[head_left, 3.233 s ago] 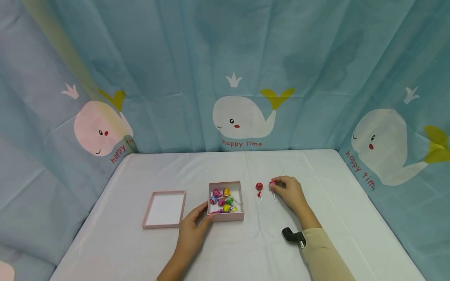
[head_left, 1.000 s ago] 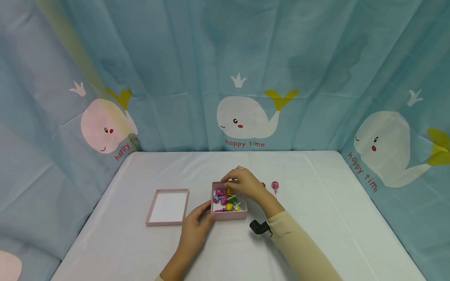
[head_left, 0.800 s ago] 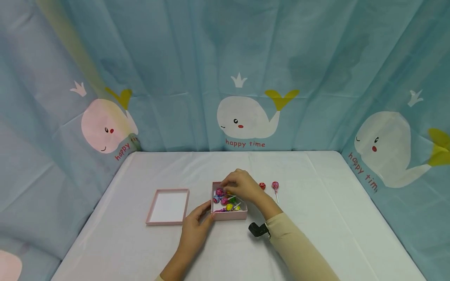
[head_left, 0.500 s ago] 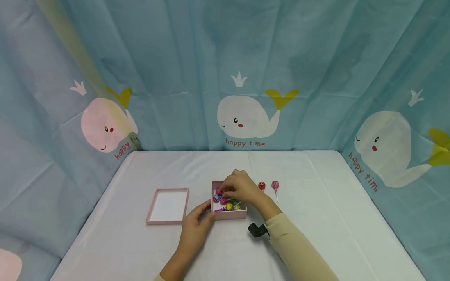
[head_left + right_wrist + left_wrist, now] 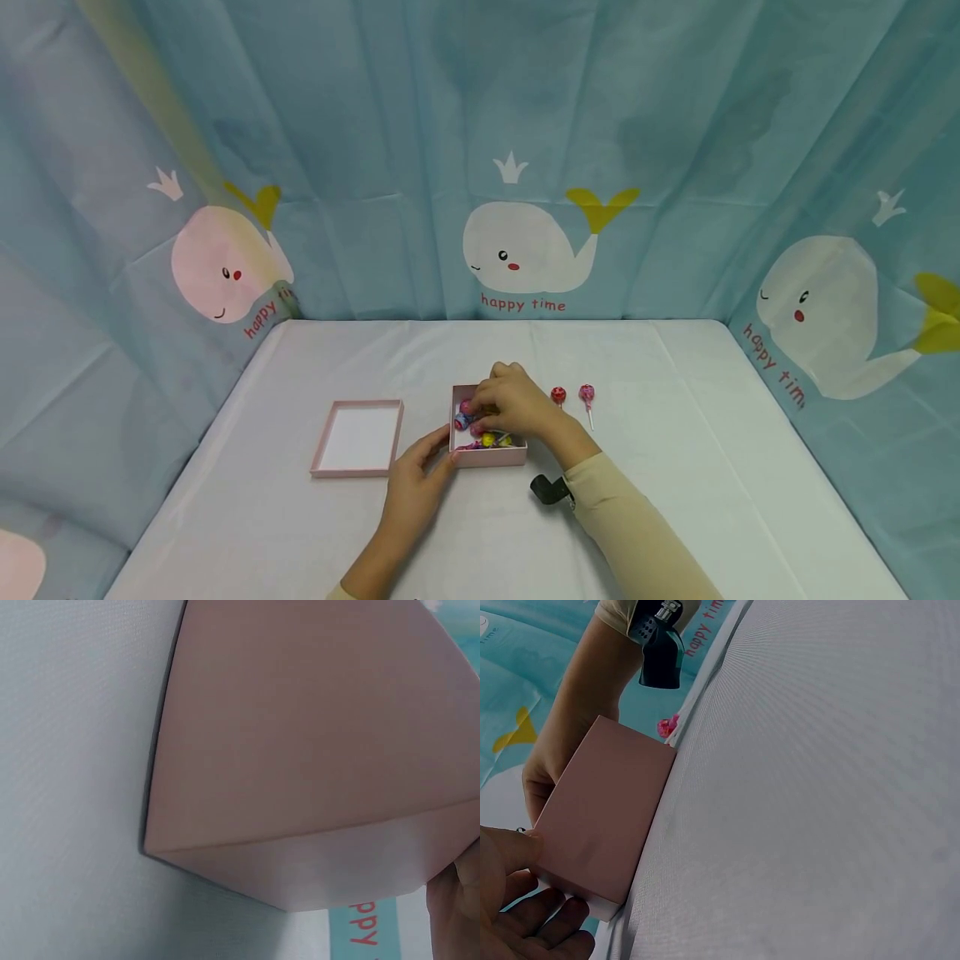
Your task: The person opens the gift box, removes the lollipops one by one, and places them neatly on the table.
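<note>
A small pink box (image 5: 491, 459) with several wrapped lollipops (image 5: 488, 439) in it stands at mid-table. My left hand (image 5: 417, 475) holds its left front corner; in the left wrist view, the thumb lies on the front wall and the fingers along the left side. Bent over the lollipops, my right hand (image 5: 517, 404) reaches into the box from the right. Its fingertips are hidden among them, and whether they pinch one I cannot tell. In the right wrist view, the box wall (image 5: 315, 720) covers most of that hand.
Left of the box lies a shallow pink lid (image 5: 357, 437), inside up. A red lollipop (image 5: 558, 395) and a pink lollipop (image 5: 587, 392) lie on the white table to the right. Whale-printed curtains (image 5: 390, 250) enclose the back and sides.
My right hand earlier touched the pink lollipop on the right, then moved left over the box and down among the lollipops. The pink one stayed on the table. My left hand kept its hold.
</note>
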### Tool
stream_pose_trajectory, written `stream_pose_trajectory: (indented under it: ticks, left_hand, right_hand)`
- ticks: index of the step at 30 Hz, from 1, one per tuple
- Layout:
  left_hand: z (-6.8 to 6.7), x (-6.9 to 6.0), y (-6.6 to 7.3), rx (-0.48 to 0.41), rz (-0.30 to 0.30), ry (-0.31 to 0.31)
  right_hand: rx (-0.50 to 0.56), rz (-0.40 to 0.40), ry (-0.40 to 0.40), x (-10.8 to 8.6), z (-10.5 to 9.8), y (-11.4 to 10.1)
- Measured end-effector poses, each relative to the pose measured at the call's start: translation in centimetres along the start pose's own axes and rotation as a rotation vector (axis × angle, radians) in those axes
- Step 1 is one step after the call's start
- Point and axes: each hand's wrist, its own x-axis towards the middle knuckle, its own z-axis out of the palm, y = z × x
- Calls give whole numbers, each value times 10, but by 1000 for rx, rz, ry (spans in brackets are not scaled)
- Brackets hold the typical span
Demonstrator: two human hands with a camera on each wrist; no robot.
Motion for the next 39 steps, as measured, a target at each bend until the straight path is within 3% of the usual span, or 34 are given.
stream_pose_trajectory:
  ticks: [13, 19, 27, 34, 39]
  left_hand:
    - [0, -1, 1, -8, -12, -19]
    - [0, 0, 0, -41, 22, -19]
    - [2, 2, -1, -52, 61, 24]
    - [0, 1, 1, -32, 31, 2]
    - [0, -1, 1, -26, 16, 0]
  right_hand:
    - [-79, -52, -63, 2, 0, -5]
    - [-114, -55, -69, 2, -2, -8]
    - [-166, -43, -71, 4, -2, -11]
    - [-249, -32, -68, 2, -1, -16]
    - [-213, -19, -64, 2, 0, -15]
